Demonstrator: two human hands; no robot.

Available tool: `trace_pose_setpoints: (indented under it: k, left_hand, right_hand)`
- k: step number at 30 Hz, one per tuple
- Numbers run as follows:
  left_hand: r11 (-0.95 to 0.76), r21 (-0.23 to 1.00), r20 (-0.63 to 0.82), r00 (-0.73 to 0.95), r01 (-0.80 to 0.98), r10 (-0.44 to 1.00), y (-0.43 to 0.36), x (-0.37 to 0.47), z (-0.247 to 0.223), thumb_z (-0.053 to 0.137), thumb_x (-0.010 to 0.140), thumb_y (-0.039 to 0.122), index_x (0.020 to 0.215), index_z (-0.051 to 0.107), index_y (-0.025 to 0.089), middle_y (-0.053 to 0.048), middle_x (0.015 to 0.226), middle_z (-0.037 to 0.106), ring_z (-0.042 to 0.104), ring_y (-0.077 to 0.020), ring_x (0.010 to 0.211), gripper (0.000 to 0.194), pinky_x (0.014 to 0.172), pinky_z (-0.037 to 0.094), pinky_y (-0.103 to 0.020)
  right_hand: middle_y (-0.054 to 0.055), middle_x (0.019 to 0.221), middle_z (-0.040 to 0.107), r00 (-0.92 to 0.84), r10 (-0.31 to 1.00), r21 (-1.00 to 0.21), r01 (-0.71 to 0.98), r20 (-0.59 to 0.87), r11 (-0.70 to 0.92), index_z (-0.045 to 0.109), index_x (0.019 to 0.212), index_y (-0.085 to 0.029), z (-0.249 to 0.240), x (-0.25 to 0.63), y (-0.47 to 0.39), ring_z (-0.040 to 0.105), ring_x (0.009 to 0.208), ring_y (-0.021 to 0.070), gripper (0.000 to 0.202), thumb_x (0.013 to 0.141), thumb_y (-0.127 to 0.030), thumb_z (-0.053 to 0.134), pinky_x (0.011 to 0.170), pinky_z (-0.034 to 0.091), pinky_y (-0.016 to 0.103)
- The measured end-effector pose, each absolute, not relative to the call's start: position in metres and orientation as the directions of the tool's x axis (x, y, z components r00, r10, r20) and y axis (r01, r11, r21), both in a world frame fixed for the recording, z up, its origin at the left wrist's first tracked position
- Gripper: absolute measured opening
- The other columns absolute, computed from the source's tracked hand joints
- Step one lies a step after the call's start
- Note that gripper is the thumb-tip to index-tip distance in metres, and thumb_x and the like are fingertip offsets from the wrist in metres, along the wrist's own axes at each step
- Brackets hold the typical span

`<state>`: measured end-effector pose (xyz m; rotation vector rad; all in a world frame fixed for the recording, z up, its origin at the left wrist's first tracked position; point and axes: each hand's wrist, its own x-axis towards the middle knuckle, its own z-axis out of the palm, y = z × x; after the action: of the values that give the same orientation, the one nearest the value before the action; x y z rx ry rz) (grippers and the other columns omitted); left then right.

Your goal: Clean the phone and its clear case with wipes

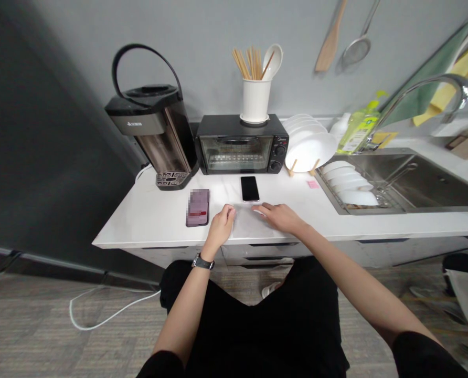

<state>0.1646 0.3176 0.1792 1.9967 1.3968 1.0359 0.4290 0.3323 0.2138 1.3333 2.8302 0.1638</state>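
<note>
A thin, translucent plastic sheet (250, 224) lies at the counter's front edge between my hands; whether it is a bag I cannot tell. My left hand (221, 226), with a dark watch at the wrist, is closed in a pinch at the sheet's upper left corner. At its upper right, my right hand (278, 216) has thumb and fingers together on the edge, palm down. A black-screened phone (250, 188) lies just beyond the sheet. Left of my left hand rests another phone (198, 208) with its screen lit and partly blurred.
Behind stand a water dispenser (159, 131), a toaster oven (237, 149) topped by a white utensil holder (256, 100), and racked white plates (310, 149). A pink note (313, 184) lies near the sink (418, 178), which has bowls (350, 184) at its left. A faucet (418, 86) arches over it.
</note>
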Motion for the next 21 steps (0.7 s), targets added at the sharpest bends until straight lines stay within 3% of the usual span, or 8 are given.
trace_pose_setpoints:
  k: [4,8,11,15,17,21]
  left_hand:
    - [-0.354,0.754,0.300,0.190,0.554,0.935,0.317,0.164,0.180,0.037,0.111,0.045,0.102,0.055,0.025,0.001,0.079,0.059,0.061,-0.0187,0.073,0.028,0.074,0.042,-0.029]
    - [-0.344,0.793,0.305,0.162,0.503,0.939,0.319,0.162,0.178,0.038,0.110,0.044,0.107,0.053,0.024,0.000,0.084,0.062,0.061,-0.0176,0.076,0.025,0.077,0.044,-0.028]
    - [-0.341,0.830,0.313,0.137,0.441,0.940,0.314,0.163,0.180,0.050,0.106,0.039,0.112,0.055,0.022,-0.002,0.092,0.067,0.062,-0.0165,0.080,0.019,0.078,0.045,-0.027]
    - [-0.368,0.839,0.263,0.294,0.400,0.919,0.290,0.179,0.199,0.067,0.097,0.040,0.107,0.070,0.021,0.000,0.085,0.069,0.055,-0.0146,0.071,0.022,0.071,0.043,-0.026]
    - [-0.389,0.834,0.254,0.354,0.390,0.900,0.276,0.192,0.211,0.072,0.094,0.039,0.101,0.074,0.020,0.002,0.078,0.067,0.054,-0.0144,0.071,0.020,0.071,0.043,-0.026]
    - [-0.373,0.841,0.139,0.510,0.391,0.849,0.263,0.218,0.228,0.072,0.094,0.028,0.096,0.076,0.020,0.002,0.079,0.071,0.059,-0.0140,0.073,0.010,0.071,0.043,-0.025]
  right_hand:
    - [0.012,0.138,0.071,-0.637,0.771,0.102,0.768,0.016,0.632,0.051,0.149,-0.027,0.212,0.427,0.333,0.077,0.085,0.0242,0.039,0.110,-0.027,0.043,0.071,0.048,0.031]
    - [0.011,0.136,0.072,-0.603,0.797,0.095,0.797,0.049,0.597,0.045,0.157,-0.031,0.211,0.428,0.328,0.078,0.081,0.0242,0.046,0.111,-0.028,0.044,0.069,0.049,0.031]
    - [0.011,0.140,0.071,-0.582,0.802,-0.025,0.807,0.135,0.590,0.044,0.158,-0.031,0.213,0.432,0.314,0.079,0.087,0.0253,0.048,0.111,-0.034,0.046,0.073,0.053,0.032]
    - [0.012,0.149,0.065,-0.624,0.732,-0.200,0.707,0.274,0.678,0.032,0.165,-0.029,0.209,0.434,0.283,0.077,0.108,0.0267,0.055,0.112,-0.041,0.045,0.083,0.058,0.034]
    - [0.010,0.141,0.070,-0.652,0.692,-0.208,0.664,0.310,0.718,0.030,0.166,-0.031,0.204,0.434,0.267,0.076,0.105,0.0241,0.055,0.113,-0.039,0.043,0.081,0.058,0.032]
    - [0.008,0.113,0.076,-0.655,0.674,-0.186,0.656,0.342,0.732,0.039,0.162,-0.031,0.192,0.438,0.242,0.075,0.084,0.0193,0.049,0.113,-0.035,0.041,0.070,0.054,0.027]
